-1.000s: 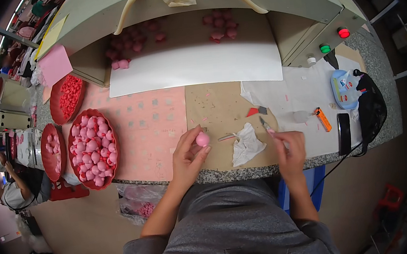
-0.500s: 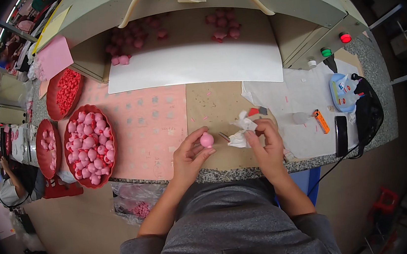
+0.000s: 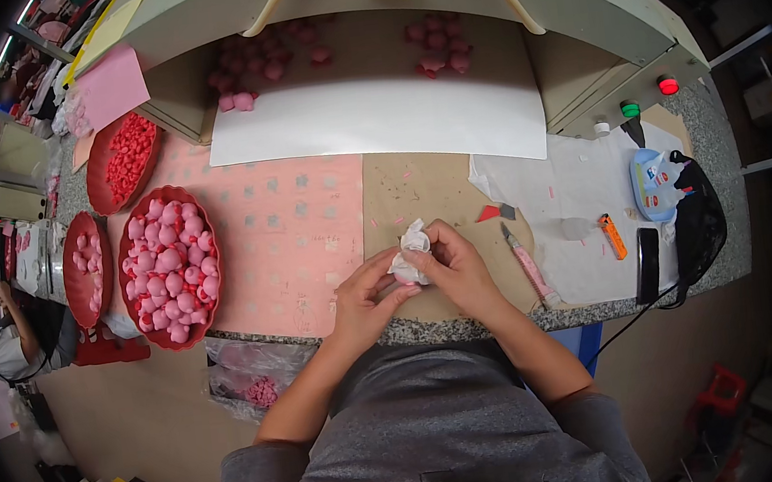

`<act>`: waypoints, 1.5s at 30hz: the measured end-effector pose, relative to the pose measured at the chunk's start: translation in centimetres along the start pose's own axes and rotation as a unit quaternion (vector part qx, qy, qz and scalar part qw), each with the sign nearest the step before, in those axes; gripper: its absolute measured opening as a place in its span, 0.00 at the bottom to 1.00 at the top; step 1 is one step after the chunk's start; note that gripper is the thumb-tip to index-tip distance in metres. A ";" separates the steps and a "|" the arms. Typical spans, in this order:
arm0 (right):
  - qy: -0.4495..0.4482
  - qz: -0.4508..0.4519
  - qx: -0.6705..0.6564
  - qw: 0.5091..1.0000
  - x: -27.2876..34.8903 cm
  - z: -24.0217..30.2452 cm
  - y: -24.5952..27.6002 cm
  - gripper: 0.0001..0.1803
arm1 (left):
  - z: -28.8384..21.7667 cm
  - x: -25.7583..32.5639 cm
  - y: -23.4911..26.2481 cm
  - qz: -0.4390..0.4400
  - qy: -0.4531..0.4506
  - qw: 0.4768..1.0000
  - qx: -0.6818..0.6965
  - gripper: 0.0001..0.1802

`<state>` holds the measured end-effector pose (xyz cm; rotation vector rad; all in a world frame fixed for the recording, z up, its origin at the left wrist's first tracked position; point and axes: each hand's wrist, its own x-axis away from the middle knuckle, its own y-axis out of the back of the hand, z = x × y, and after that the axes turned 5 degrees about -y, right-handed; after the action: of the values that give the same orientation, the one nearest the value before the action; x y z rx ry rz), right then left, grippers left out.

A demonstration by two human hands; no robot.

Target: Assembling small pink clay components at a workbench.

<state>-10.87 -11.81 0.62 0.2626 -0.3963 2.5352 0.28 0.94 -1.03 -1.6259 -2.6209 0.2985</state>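
In front of my body, my two hands meet over the brown board. My left hand (image 3: 361,295) is closed round a small pink ball-shaped piece (image 3: 409,279), which is mostly covered. Pinched in my right hand (image 3: 462,273), a crumpled white tissue (image 3: 412,249) presses against the top of the piece. To the right of my right hand lies a slim pen-shaped tool (image 3: 530,266) with a patterned handle and a pointed tip.
At the left stand a red bowl (image 3: 214,292) of pink round pieces, a red bowl (image 3: 154,155) of small red parts and another red bowl (image 3: 75,305). A beige hooded cabinet (image 3: 574,57) spans the back. An orange lighter (image 3: 612,237) and a black phone (image 3: 647,265) lie right.
My right hand has moved left with the tissue and brought it onto the pink piece. The pen-shaped tool, mostly hidden before, now shows in full.
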 end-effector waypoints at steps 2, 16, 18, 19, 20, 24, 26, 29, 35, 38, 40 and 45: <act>-0.027 -0.019 -0.011 0.999 -0.3 0.0 0.0 0.05 | 0.0 -0.1 0.0 0.008 0.016 1.000 -0.010 0.26; 0.044 -0.052 -0.007 0.998 0.3 0.7 -0.4 0.08 | -0.1 0.1 0.3 -0.021 0.012 0.997 0.078 0.29; -0.007 0.050 -0.035 0.998 0.4 0.2 -0.3 0.11 | 0.1 0.1 0.3 -0.014 0.005 0.999 0.050 0.28; -0.008 0.051 -0.035 0.998 0.5 0.4 -0.2 0.11 | 0.1 0.1 0.3 -0.009 -0.003 1.000 0.021 0.27; 0.001 0.059 -0.043 0.997 0.6 0.7 -0.2 0.10 | 0.1 0.0 0.3 -0.011 -0.002 1.000 0.020 0.27; -0.063 0.018 -0.049 0.997 0.0 0.6 -0.4 0.10 | -0.4 -0.1 0.1 -0.006 0.029 0.999 0.028 0.25; -0.059 0.038 -0.052 0.996 0.3 0.9 -0.2 0.10 | -0.3 -0.1 0.1 -0.002 0.034 0.999 0.036 0.25; -0.044 0.071 -0.055 0.995 0.4 0.7 -0.1 0.10 | -0.1 -0.2 0.4 -0.019 0.025 0.997 0.073 0.26; -0.055 0.032 -0.082 0.995 0.3 0.2 -0.3 0.12 | -0.3 -0.3 0.2 0.000 0.030 0.998 0.053 0.26; -0.044 0.040 -0.075 0.995 0.4 0.2 -0.6 0.12 | 0.1 -0.2 0.4 -0.005 0.006 0.998 0.068 0.26; -0.063 0.014 -0.071 0.995 0.3 0.3 -0.5 0.13 | 0.2 -0.1 0.3 0.006 0.009 0.999 0.050 0.26; -0.025 0.072 -0.047 0.996 0.5 -0.1 0.1 0.15 | 0.3 -0.2 0.5 -0.001 0.005 0.998 0.057 0.26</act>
<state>-11.29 -11.62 0.66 0.2715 -0.5715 2.6454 0.83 0.92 -1.38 -1.5839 -2.5480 0.4289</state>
